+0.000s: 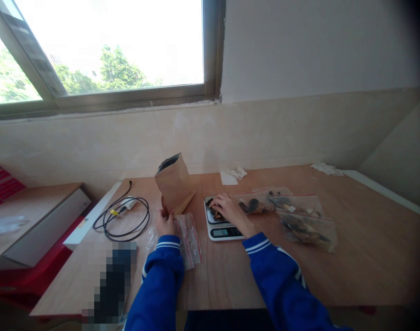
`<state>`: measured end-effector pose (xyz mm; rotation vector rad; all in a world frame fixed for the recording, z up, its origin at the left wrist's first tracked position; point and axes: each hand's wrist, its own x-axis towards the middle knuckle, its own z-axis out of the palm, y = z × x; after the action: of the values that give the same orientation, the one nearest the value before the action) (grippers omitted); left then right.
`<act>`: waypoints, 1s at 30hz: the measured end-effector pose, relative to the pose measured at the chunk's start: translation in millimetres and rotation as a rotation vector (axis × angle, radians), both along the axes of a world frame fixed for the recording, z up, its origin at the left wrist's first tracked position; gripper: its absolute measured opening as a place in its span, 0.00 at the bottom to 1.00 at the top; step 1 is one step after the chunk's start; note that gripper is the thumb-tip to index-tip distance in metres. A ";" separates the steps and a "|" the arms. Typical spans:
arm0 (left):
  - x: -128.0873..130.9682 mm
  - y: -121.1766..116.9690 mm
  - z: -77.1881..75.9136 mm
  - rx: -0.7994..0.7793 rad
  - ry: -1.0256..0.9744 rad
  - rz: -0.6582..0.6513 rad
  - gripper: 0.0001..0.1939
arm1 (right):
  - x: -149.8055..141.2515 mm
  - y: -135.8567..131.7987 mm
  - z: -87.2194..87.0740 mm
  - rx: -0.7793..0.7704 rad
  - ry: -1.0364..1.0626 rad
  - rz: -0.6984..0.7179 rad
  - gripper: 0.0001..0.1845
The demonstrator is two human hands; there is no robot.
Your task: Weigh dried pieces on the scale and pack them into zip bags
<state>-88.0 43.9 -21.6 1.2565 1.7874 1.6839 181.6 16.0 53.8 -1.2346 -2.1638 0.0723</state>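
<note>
Scale (213, 233): readout just below the right hand (229, 209), too small to tell
Dark pieces (215, 213): on the scale, partly covered by the right hand's fingers
Paper bag (177, 186): above the left hand (166, 224), its inner bottom out of sight
Clear bags (308, 225): right of the right hand, contents blurred
Dark object (113, 280): nearer the wearer than the left hand, pixelated
Sleeves (155, 285): behind both hands, cut off by the bottom edge

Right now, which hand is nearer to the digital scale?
Right: the right hand is over the digital scale; the left hand is left of it, at the brown paper bag.
</note>
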 end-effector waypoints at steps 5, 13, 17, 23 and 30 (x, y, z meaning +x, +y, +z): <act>2.3 -2.8 4.4 -0.017 0.020 0.024 0.16 | 1.5 -6.3 5.8 -0.011 -0.089 -0.058 0.08; 7.7 -11.6 17.3 -0.005 0.004 0.100 0.12 | -1.0 -27.1 71.2 0.144 0.449 0.036 0.12; 11.5 -15.0 22.1 0.060 -0.004 0.116 0.11 | -12.8 -45.3 104.8 0.221 0.432 0.110 0.14; 17.5 -19.7 25.9 0.260 -0.021 0.121 0.09 | -25.2 -56.0 110.9 0.148 0.222 0.208 0.13; 24.5 -27.0 33.6 0.427 -0.060 0.157 0.10 | -34.6 -71.2 120.4 0.237 0.254 0.177 0.10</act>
<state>-63.5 16.9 12.0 1.2345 1.5766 2.2542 147.0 -55.2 174.2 -0.8507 -1.9894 0.0426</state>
